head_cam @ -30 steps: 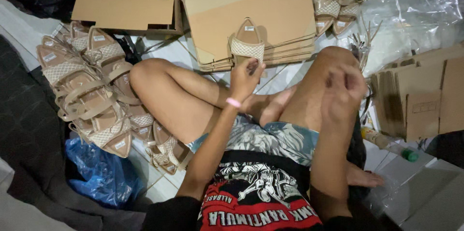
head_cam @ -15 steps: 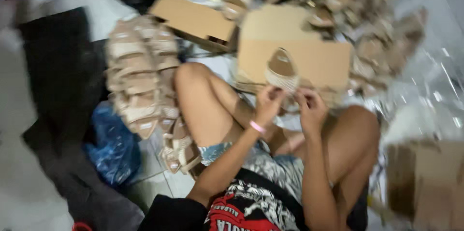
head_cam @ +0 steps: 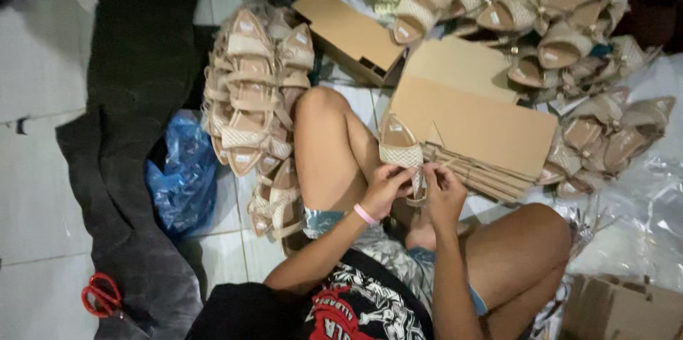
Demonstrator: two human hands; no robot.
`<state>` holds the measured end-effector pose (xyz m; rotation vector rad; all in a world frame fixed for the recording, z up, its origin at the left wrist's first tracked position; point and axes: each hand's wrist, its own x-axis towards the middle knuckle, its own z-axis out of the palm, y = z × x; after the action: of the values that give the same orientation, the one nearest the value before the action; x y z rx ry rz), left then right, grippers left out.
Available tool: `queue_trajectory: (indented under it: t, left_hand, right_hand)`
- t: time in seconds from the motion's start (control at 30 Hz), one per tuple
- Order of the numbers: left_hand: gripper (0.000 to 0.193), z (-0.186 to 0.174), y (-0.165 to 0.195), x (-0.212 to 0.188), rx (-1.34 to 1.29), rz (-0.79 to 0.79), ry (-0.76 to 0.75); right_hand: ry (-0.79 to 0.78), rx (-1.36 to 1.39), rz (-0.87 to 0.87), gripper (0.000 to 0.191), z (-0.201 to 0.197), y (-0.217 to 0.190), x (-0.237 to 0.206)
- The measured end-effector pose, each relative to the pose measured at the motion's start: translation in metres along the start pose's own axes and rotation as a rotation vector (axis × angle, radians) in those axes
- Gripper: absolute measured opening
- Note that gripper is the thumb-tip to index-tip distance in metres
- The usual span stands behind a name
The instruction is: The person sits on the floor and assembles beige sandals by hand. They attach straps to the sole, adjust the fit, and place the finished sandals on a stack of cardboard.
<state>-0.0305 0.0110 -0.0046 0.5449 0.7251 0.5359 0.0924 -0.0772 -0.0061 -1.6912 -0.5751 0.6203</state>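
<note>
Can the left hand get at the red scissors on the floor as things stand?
Probably not without letting go: the left hand is holding the beige sandal, and the red scissors lie far off to the left beyond the dark mat.

A row of tan sandals is laid on the floor. A bigger heap of sandals is piled at the top right. A blue plastic bag is seen beside a dark cloth. Red scissors are left near the cloth. A brown box is set between the shoes.
</note>
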Motion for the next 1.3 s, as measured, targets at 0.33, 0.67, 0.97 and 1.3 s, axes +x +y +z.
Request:
queue_trajectory:
  t: [0.33,0.67,0.97,1.3]
  left_hand:
    - [0.022,0.000,-0.003,0.003,0.010,-0.038,-0.158]
    - [0.017,0.009,-0.013,0.013,0.149,0.153,-0.057]
    - [0.018,0.022,-0.022,0.018,0.273,0.261,0.054]
    - [0.022,0.023,-0.018,0.016,0.214,0.213,0.024]
  right_hand:
    - [0.038,-0.037,-0.043,0.019,0.001,-0.017,0.005]
    - [0.124,-0.341,-0.324,0.016,0.011,-0.036,0.002]
    - [0.114,-0.181,-0.290,0.010,0.008,-0.018,0.002]
    - [0.102,-0.067,-0.242,0.011,0.007,-0.015,0.006]
